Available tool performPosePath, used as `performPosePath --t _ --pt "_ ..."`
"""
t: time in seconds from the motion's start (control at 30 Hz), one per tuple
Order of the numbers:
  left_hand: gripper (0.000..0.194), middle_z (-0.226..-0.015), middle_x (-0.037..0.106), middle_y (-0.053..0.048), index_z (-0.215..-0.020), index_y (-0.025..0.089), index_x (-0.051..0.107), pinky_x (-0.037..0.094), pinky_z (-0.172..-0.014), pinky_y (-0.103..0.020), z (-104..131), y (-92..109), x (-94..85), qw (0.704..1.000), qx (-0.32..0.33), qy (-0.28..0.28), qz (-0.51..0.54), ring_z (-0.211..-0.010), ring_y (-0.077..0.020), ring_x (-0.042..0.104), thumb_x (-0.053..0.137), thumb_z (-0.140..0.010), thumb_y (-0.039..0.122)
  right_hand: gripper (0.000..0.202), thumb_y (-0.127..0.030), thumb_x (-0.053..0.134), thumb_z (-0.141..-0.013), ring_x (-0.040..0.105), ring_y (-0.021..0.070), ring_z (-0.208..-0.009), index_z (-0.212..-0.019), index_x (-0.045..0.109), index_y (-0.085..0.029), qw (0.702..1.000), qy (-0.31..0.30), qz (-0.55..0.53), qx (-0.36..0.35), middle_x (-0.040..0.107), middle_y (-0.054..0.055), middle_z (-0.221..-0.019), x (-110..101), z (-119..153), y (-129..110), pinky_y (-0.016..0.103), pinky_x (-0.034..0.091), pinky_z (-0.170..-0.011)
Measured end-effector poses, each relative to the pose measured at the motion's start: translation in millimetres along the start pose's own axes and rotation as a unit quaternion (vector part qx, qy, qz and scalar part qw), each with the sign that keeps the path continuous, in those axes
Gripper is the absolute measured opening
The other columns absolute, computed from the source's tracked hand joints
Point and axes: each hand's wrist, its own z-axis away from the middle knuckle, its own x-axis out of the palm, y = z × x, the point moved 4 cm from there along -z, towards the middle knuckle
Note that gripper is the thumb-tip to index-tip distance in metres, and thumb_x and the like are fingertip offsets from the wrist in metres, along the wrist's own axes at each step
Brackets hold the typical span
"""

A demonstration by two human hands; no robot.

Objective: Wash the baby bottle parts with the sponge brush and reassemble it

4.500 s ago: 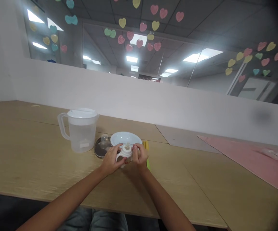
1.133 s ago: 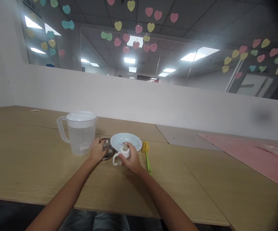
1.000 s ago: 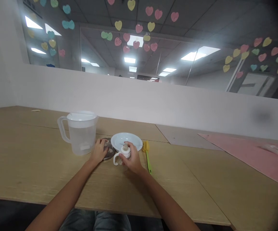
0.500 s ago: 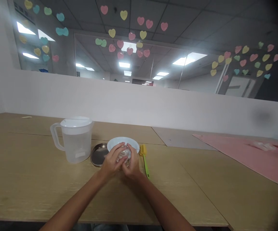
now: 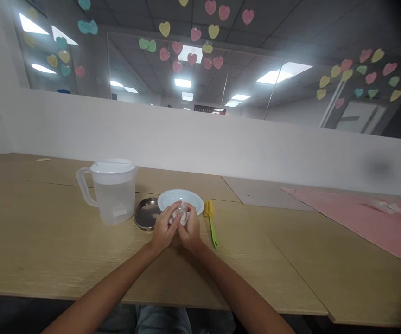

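Observation:
Between my two hands is a small clear baby bottle (image 5: 181,211) with a whitish ring and a rounded see-through top facing up towards me. My left hand (image 5: 164,228) wraps its left side, thumb at the front. My right hand (image 5: 191,228) closes round the right side. The fingers hide most of its body. Just behind them sits a white bowl (image 5: 172,196). A round metal tray (image 5: 146,215) lies left of my left hand. To the right of my right hand rests a brush (image 5: 212,230) with a yellow sponge head and green handle.
A translucent lidded pitcher (image 5: 115,197) holding clear liquid stands on the left of the wooden table (image 5: 64,250). A pink mat (image 5: 353,215) covers the far right, with a clear plastic item (image 5: 384,207) on it. A white wall (image 5: 203,144) rises behind.
The bottle has turned in my hands, so its top now faces me more. Both hands have closed in around it. The view has tipped slightly downward.

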Motion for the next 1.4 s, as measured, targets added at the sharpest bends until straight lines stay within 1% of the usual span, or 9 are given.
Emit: performPosePath --t 0.4,0.6,0.73,0.83,0.9,0.97,1.1,1.23,1.4 --pt "0.038 -0.124 0.058 -0.009 -0.122 0.019 0.053 0.042 -0.097 -0.035 1 -5 0.8 0.999 0.033 0.005 0.006 -0.114 -0.0213 0.053 0.04 -0.091 0.038 0.045 -0.04 0.043 -0.084 0.054 0.0253 -0.101 -0.122 0.039 -0.015 1.0 0.01 0.015 -0.007 0.054 0.013 -0.109 0 2 -1 0.042 0.043 -0.086" --pt "0.056 -0.133 0.05 -0.012 -0.14 0.018 0.031 0.041 -0.095 -0.036 9 -14 -0.3 0.999 0.023 -0.026 0.001 -0.113 -0.0234 0.054 0.037 -0.091 0.044 0.05 -0.045 0.049 -0.08 0.053 0.0262 -0.094 -0.12 0.043 -0.015 0.996 0.0 0.082 -0.042 0.056 0.012 -0.106 -6 -3 -2 0.043 0.042 -0.084" --pt "0.072 -0.125 0.056 -0.014 -0.142 0.015 0.025 0.037 -0.098 -0.041 4 -19 -14.1 0.998 0.052 -0.02 -0.001 -0.113 -0.0271 0.053 0.041 -0.085 0.056 0.055 -0.05 0.05 -0.079 0.052 0.0265 -0.096 -0.121 0.044 -0.015 0.994 -0.01 0.081 -0.071 0.057 0.011 -0.104 -14 -7 -3 0.044 0.04 -0.086" --pt "0.074 -0.116 0.06 -0.013 -0.141 0.015 0.026 0.037 -0.098 -0.042 -1 -23 -30.2 0.997 0.067 0.044 0.008 -0.107 -0.0268 0.056 0.038 -0.083 0.06 0.051 -0.045 0.045 -0.083 0.052 0.0239 -0.095 -0.125 0.041 -0.016 0.997 0.032 0.04 -0.058 0.057 0.009 -0.1 -24 -12 -2 0.042 0.04 -0.088" --pt "0.074 -0.111 0.062 -0.012 -0.14 0.015 0.028 0.037 -0.096 -0.043 -1 -27 -32.9 0.997 0.063 0.039 -0.002 -0.103 -0.0263 0.057 0.04 -0.082 0.06 0.046 -0.042 0.042 -0.085 0.053 0.0222 -0.094 -0.123 0.042 -0.016 0.997 0.057 0.018 -0.041 0.057 0.008 -0.097 -29 -15 -1 0.04 0.04 -0.089" --pt "0.077 -0.11 0.062 -0.012 -0.139 0.015 0.03 0.036 -0.097 -0.044 0 -30 -27.0 0.998 0.049 -0.014 -0.029 -0.104 -0.0271 0.056 0.045 -0.08 0.06 0.041 -0.04 0.041 -0.086 0.054 0.021 -0.092 -0.119 0.045 -0.017 0.998 0.059 0.013 -0.028 0.058 0.007 -0.094 -31 -18 -1 0.039 0.04 -0.089" --pt "0.085 -0.114 0.06 -0.012 -0.14 0.015 0.029 0.036 -0.097 -0.045 5 -30 -10.5 0.992 0.011 -0.084 -0.09 -0.108 -0.0293 0.052 0.059 -0.071 0.055 0.043 -0.041 0.052 -0.079 0.056 0.0212 -0.09 -0.116 0.05 -0.018 0.998 -0.02 0.019 -0.053 0.06 0.007 -0.096 -24 -19 -6 0.038 0.043 -0.085" --pt "0.083 -0.113 0.06 -0.011 -0.139 0.015 0.031 0.037 -0.097 -0.044 7 -25 -5.7 0.99 -0.002 -0.044 -0.133 -0.109 -0.0289 0.051 0.066 -0.067 0.038 0.049 -0.039 0.061 -0.073 0.057 0.0218 -0.089 -0.117 0.051 -0.019 0.997 -0.048 0.022 -0.062 0.061 0.009 -0.104 -18 -19 -10 0.037 0.046 -0.082" --pt "0.075 -0.109 0.061 -0.011 -0.135 0.014 0.038 0.042 -0.093 -0.041 9 -24 -3.1 0.988 0.013 -0.019 -0.152 -0.103 -0.027 0.055 0.065 -0.067 0.034 0.045 -0.039 0.062 -0.075 0.057 0.019 -0.087 -0.115 0.053 -0.019 0.999 -0.026 0.001 -0.019 0.062 0.007 -0.105 -18 -18 -7 0.033 0.046 -0.082"
